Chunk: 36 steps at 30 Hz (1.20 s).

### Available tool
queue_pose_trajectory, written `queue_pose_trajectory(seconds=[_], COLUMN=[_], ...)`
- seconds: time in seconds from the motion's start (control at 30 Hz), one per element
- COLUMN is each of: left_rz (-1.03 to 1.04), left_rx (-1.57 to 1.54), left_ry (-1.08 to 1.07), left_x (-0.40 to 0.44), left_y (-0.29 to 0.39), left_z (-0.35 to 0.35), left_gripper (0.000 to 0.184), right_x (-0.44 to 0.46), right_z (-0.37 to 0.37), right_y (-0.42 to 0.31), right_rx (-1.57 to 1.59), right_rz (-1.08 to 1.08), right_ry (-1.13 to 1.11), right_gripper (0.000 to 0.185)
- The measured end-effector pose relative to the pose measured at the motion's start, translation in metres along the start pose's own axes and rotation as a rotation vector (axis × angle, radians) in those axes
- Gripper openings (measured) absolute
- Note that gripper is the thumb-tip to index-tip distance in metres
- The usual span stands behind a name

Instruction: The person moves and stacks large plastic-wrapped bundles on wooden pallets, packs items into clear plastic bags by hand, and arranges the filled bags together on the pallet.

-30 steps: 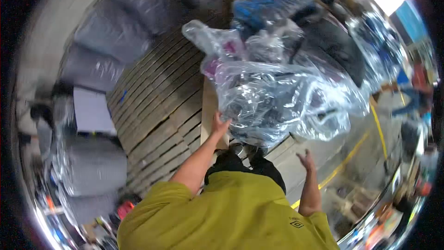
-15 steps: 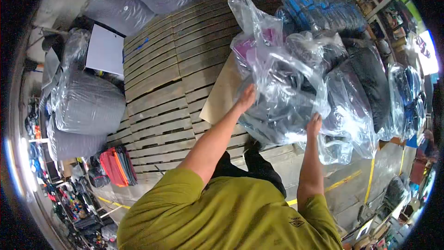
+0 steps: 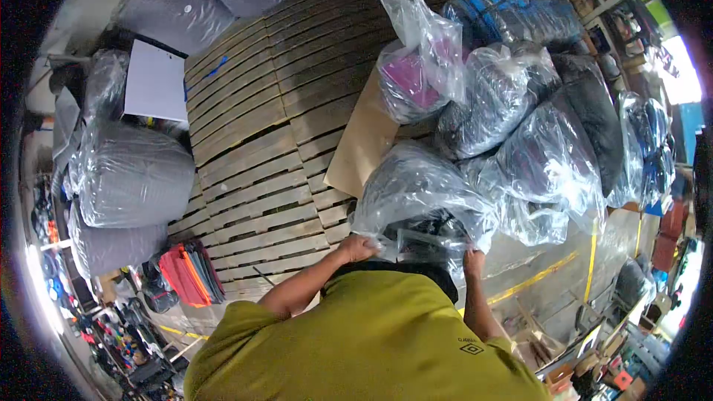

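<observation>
A large clear plastic bag with dark contents stands right in front of my body, its mouth turned toward me. Pinched in my left hand is the left edge of that mouth, close to my waist. My right hand grips the opposite edge, so the mouth is spread between both hands. Through the opening, dark folded material shows; its exact kind I cannot make out. Just behind lie a clear bag with a purple item and another filled clear bag.
Wooden pallets cover the floor ahead, with a cardboard sheet on them. Wrapped grey bundles stand at the left, near a white panel. Red and dark folded pieces are lower left. Blue wrapped bundles sit back right.
Both hands have come down and back toward my body, pulling the bag's edges with them. The plastic no longer covers the bags behind, and the mouth now faces me.
</observation>
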<state>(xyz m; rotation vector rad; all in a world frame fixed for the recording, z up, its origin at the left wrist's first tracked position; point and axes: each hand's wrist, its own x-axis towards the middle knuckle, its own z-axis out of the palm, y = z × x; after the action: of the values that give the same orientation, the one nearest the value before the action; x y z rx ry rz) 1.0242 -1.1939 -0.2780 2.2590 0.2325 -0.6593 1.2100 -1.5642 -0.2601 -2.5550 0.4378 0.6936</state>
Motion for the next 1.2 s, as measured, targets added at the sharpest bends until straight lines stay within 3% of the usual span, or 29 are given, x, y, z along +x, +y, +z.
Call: queue_pose_trajectory(seconds=[0.07,0.1,0.13,0.17,0.2,0.23,0.27,0.33,0.4,0.47,0.53,0.57,0.67,0.7,0.77,0.8,0.87,0.93,1.0,1.03,1.07,1.17,1.2], left_rz=[0.125,-0.017,0.026,-0.091,-0.197,-0.469,-0.489,-0.527,-0.534,-0.333,-0.408,-0.694,-0.774,-0.71,-0.587,-0.635,-0.465,-0.703,-0.345,-0.191,-0.025,-0.076,-0.107], left_rx=[0.27,-0.018,-0.18,-0.339,-0.507,-0.657,-0.741,-0.915,-0.97,-0.628,-0.708,-1.159,-1.225,-1.268,-1.351,-1.285,-1.129,-1.283,-0.902,-0.294,0.314,-0.252,-0.55], left_ry=[0.042,0.076,0.321,0.389,0.477,0.382,0.389,0.404,0.463,0.497,0.538,0.574,0.648,0.666,0.694,0.668,0.724,0.746,0.745,0.604,0.607,0.582,0.574], left_x=[-0.015,-0.018,-0.022,-0.036,-0.051,-0.075,-0.085,-0.103,-0.127,-0.171,-0.213,-0.226,-0.252,-0.254,-0.26,-0.257,-0.257,-0.244,-0.246,-0.251,-0.256,-0.241,-0.232], left_y=[-0.017,-0.041,-0.061,-0.049,-0.031,-0.003,-0.011,-0.025,-0.032,-0.047,-0.058,-0.059,-0.056,-0.057,-0.053,-0.053,-0.04,0.004,0.008,0.02,0.032,0.024,0.018], left_z=[-0.013,-0.011,-0.006,-0.04,-0.08,-0.131,-0.135,-0.132,-0.122,-0.119,-0.113,-0.104,-0.092,-0.092,-0.088,-0.09,-0.093,-0.132,-0.138,-0.154,-0.171,-0.153,-0.143], left_gripper=[0.041,0.032,0.034,0.035,0.036,0.038,0.039,0.041,0.043,0.045,0.043,0.041,0.037,0.037,0.035,0.035,0.031,0.03,0.029,0.03,0.031,0.023,0.022], right_x=[-0.014,-0.019,-0.027,-0.046,-0.059,-0.074,-0.09,-0.123,-0.137,-0.154,-0.159,-0.156,-0.172,-0.167,-0.16,-0.161,-0.156,-0.131,-0.151,-0.148,-0.146,-0.13,-0.114], right_z=[0.001,0.005,0.01,0.019,0.022,0.021,0.019,-0.009,-0.006,-0.012,-0.002,0.006,0.011,0.017,0.015,0.011,-0.012,-0.015,-0.065,-0.078,-0.091,-0.127,-0.127], right_y=[-0.035,-0.045,-0.055,-0.066,-0.066,-0.068,-0.071,-0.106,-0.128,-0.154,-0.166,-0.17,-0.217,-0.22,-0.225,-0.229,-0.24,-0.227,-0.25,-0.248,-0.246,-0.228,-0.222], right_rx=[0.062,0.146,0.232,0.414,0.628,0.708,0.786,0.662,0.645,0.637,0.613,0.59,0.674,0.667,0.65,0.642,0.552,0.63,0.702,0.786,0.87,1.015,1.149], right_rz=[-0.022,-0.094,-0.169,-0.291,-0.206,-0.18,-0.15,-0.22,-0.467,-0.419,-0.399,-0.409,-0.558,-0.619,-0.525,-0.474,-0.407,-0.399,-0.392,-0.376,-0.362,-0.329,-0.454], right_ry=[-0.131,-0.188,-0.243,-0.176,-0.254,-0.302,-0.349,-0.385,-0.239,-0.366,-0.469,-0.511,-0.386,-0.327,-0.379,-0.404,-0.414,-0.35,-0.276,-0.243,-0.208,-0.066,0.009], right_gripper=[0.05,0.046,0.042,0.025,0.02,0.018,0.016,0.016,0.019,0.019,0.018,0.017,0.018,0.018,0.02,0.021,0.023,0.026,0.024,0.021,0.018,0.014,0.011])
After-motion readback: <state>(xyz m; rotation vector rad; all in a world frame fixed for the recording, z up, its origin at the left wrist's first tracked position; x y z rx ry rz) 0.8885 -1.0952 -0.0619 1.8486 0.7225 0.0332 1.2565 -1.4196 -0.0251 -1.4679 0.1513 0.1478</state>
